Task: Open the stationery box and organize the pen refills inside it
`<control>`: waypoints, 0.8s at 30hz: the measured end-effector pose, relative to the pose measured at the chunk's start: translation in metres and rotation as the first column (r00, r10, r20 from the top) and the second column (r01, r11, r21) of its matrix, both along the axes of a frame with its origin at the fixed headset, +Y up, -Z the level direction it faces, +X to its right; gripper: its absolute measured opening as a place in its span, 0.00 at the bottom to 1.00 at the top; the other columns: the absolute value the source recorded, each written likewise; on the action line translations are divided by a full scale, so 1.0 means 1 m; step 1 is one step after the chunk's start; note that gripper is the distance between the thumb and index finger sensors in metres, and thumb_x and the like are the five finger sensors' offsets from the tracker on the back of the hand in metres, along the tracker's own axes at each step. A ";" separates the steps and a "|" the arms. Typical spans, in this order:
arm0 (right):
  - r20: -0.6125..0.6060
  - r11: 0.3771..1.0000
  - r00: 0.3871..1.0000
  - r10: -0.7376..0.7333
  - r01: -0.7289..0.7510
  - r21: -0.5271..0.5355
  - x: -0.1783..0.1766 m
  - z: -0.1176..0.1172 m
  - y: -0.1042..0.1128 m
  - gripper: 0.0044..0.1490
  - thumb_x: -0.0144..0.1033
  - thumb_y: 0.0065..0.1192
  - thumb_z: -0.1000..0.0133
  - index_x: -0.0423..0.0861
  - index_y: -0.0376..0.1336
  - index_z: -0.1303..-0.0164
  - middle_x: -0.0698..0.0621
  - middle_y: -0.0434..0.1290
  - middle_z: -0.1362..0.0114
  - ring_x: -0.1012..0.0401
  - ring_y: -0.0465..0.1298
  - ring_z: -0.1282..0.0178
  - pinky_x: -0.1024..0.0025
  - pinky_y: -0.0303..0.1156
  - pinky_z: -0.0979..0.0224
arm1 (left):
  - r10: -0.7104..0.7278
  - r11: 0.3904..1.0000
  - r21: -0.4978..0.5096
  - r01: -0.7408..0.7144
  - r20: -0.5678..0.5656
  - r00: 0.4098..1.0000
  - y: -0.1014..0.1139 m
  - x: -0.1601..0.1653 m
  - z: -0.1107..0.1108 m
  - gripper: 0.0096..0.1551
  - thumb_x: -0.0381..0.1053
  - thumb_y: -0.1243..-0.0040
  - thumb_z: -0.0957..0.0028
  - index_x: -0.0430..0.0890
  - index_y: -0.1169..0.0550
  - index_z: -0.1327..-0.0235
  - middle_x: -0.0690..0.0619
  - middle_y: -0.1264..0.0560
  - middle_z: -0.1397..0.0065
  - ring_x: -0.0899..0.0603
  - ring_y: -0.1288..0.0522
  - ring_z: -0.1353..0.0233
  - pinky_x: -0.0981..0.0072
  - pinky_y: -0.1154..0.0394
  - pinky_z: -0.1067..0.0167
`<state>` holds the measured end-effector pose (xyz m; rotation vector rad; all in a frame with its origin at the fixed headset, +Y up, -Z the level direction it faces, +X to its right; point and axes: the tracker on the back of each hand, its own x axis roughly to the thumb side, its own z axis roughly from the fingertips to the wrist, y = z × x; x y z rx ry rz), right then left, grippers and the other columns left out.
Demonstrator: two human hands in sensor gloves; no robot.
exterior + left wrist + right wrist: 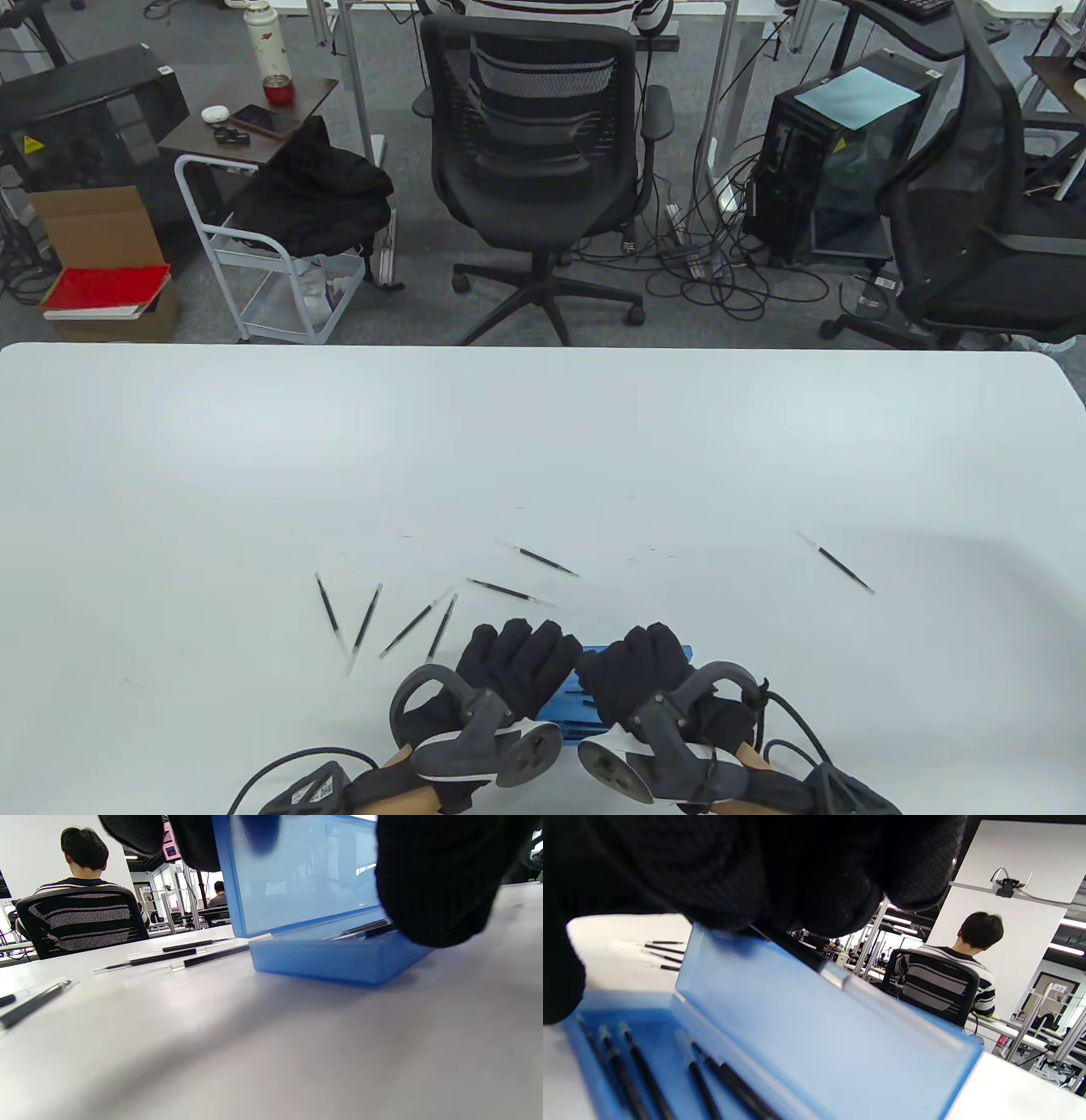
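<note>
White counter (543, 441) stretched before an office of chairs. At its near edge lay the blue stationery box (567, 711), lid raised, several refills (700, 1086) inside. Left hand (501, 671) and right hand (645, 679) both curled over the lid's top edge. Seven loose refills (536, 558) lay scattered beyond.

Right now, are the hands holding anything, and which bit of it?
Both hands, left and right, hold the blue stationery box. Their grip is on the top edge of its raised lid.
</note>
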<state>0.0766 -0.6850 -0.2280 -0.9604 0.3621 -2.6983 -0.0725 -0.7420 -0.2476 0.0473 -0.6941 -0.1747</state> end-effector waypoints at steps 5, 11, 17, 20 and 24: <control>-0.017 0.999 0.999 0.036 -0.037 -0.026 -0.002 0.002 -0.024 0.36 0.40 0.78 0.54 0.48 0.67 0.34 0.52 0.84 0.42 0.52 0.84 0.44 0.45 0.76 0.29 | -0.001 1.000 -0.002 0.001 -0.001 1.000 0.000 0.000 0.000 0.71 0.70 0.33 0.55 0.48 0.60 0.12 0.45 0.54 0.08 0.30 0.42 0.13 0.32 0.40 0.21; -0.028 0.996 0.996 0.088 -0.088 0.014 -0.009 0.005 -0.042 0.36 0.40 0.78 0.54 0.49 0.67 0.34 0.52 0.84 0.42 0.52 0.83 0.43 0.45 0.75 0.29 | 0.004 1.000 -0.013 -0.004 -0.004 1.000 0.000 -0.001 -0.001 0.71 0.70 0.33 0.54 0.48 0.60 0.12 0.45 0.55 0.08 0.30 0.43 0.13 0.32 0.41 0.21; -0.029 0.993 0.993 0.115 -0.115 0.005 -0.014 0.007 -0.056 0.36 0.39 0.77 0.53 0.48 0.67 0.34 0.52 0.83 0.41 0.52 0.83 0.43 0.45 0.75 0.29 | 0.005 1.000 -0.014 -0.005 -0.003 1.000 0.000 -0.001 -0.002 0.71 0.70 0.33 0.54 0.48 0.60 0.12 0.45 0.55 0.08 0.30 0.43 0.13 0.32 0.41 0.21; -0.023 0.992 0.992 0.127 -0.127 0.002 -0.015 0.006 -0.063 0.35 0.39 0.76 0.53 0.49 0.67 0.34 0.52 0.83 0.41 0.52 0.83 0.43 0.45 0.75 0.29 | -0.001 1.000 -0.010 0.000 -0.003 1.000 0.000 0.000 -0.002 0.72 0.70 0.33 0.55 0.47 0.61 0.12 0.45 0.55 0.08 0.30 0.43 0.13 0.31 0.41 0.21; -0.019 0.996 0.996 0.086 -0.086 -0.013 -0.013 0.002 -0.060 0.36 0.40 0.76 0.53 0.49 0.66 0.33 0.52 0.83 0.40 0.51 0.83 0.41 0.45 0.75 0.28 | 0.000 1.000 -0.009 0.000 -0.002 1.000 0.000 -0.001 -0.002 0.72 0.70 0.33 0.54 0.47 0.61 0.12 0.45 0.55 0.08 0.30 0.43 0.13 0.31 0.41 0.21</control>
